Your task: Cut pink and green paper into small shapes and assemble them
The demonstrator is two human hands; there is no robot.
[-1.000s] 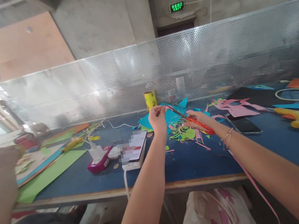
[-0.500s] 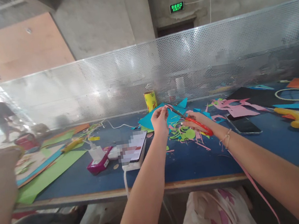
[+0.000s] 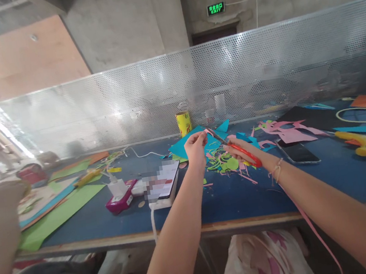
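Observation:
My right hand (image 3: 237, 148) grips a pair of scissors (image 3: 248, 155) by its red handles, the blades pointing up and left. Between the fingertips of my left hand (image 3: 196, 146) is pinched a small piece of pink paper (image 3: 206, 131), and the blade tips meet it there. Behind both hands lies a blue sheet of paper (image 3: 179, 145). Below the scissors a heap of green, pink and blue paper scraps (image 3: 229, 163) covers the table.
A phone (image 3: 165, 180) rests on a white block, beside a magenta power strip (image 3: 122, 202). Another phone (image 3: 297, 152) and a yellow glue gun (image 3: 364, 141) lie to the right. A yellow roll (image 3: 184, 124) stands by the perforated metal screen (image 3: 124, 104). Another person's arm (image 3: 1, 226) is at left.
The scissors' blades have shifted slightly at the pink paper, and the right hand's fingers have moved a little. My left hand stays almost where it was.

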